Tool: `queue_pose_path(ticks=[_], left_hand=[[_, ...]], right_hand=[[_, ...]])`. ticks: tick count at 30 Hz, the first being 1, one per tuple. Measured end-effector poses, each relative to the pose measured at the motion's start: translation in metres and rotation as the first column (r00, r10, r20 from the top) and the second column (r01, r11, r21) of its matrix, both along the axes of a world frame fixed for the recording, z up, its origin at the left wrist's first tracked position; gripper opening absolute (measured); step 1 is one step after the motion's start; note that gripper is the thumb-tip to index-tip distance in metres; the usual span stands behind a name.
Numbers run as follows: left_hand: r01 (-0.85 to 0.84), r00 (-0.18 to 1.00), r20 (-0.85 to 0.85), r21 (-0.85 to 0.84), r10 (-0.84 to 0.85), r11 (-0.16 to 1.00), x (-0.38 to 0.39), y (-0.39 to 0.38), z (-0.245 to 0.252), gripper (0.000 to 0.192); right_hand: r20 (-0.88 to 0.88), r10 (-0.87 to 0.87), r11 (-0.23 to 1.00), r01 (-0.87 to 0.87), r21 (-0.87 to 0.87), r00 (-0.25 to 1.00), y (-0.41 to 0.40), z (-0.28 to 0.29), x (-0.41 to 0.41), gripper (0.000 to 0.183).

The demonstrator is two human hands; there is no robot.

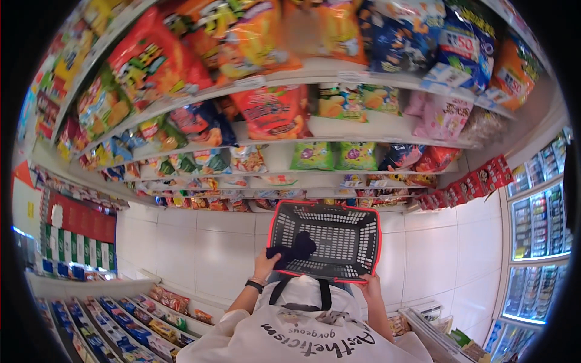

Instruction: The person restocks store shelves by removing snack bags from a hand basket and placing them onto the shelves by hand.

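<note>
Held level in front of my waist is a dark grey plastic shopping basket [331, 242] with a red rim and slotted walls. A dark piece of cloth [303, 246] lies bunched over its near left corner and trails inside. My left hand [266, 264] grips that corner, its thumb across the cloth; the fingers underneath are hidden. At the near right corner, my right hand [371, 287] is closed around the red rim. Black straps [324, 295] show against my printed white top, just behind the basket.
Shelves [290, 127] of bagged snacks rise ahead, close to the basket's far rim. A strip of red packets [467, 183] hangs at their right end. Glass-door coolers [542, 222] line the right side. Low racks [136, 322] stand behind left. White floor tiles [222, 254] run sideways.
</note>
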State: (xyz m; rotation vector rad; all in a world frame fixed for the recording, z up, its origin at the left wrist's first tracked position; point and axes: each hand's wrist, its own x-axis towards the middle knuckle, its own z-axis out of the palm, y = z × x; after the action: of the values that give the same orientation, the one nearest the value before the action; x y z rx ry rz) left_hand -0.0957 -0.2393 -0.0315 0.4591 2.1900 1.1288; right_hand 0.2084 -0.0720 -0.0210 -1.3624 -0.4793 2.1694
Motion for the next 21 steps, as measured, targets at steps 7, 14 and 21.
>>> queue_pose_path(ticks=[7,14,21], left_hand=[[-0.140,0.979,-0.143,0.034,0.144,0.990,-0.097,-0.058,0.001,0.034],[-0.083,0.996,0.054,0.176,0.075,0.981,-0.166,-0.079,0.002,0.051],[0.106,0.971,0.210,0.066,-0.117,0.992,-0.206,-0.077,-0.034,0.061]], right_hand=[[-0.004,0.306,0.952,-0.306,0.023,0.952,-0.002,-0.015,-0.092,0.045],[-0.040,0.253,0.967,-0.253,0.020,0.967,-0.019,-0.034,-0.170,0.027],[-0.015,0.223,0.975,-0.223,-0.008,0.975,-0.020,-0.053,-0.198,0.034]])
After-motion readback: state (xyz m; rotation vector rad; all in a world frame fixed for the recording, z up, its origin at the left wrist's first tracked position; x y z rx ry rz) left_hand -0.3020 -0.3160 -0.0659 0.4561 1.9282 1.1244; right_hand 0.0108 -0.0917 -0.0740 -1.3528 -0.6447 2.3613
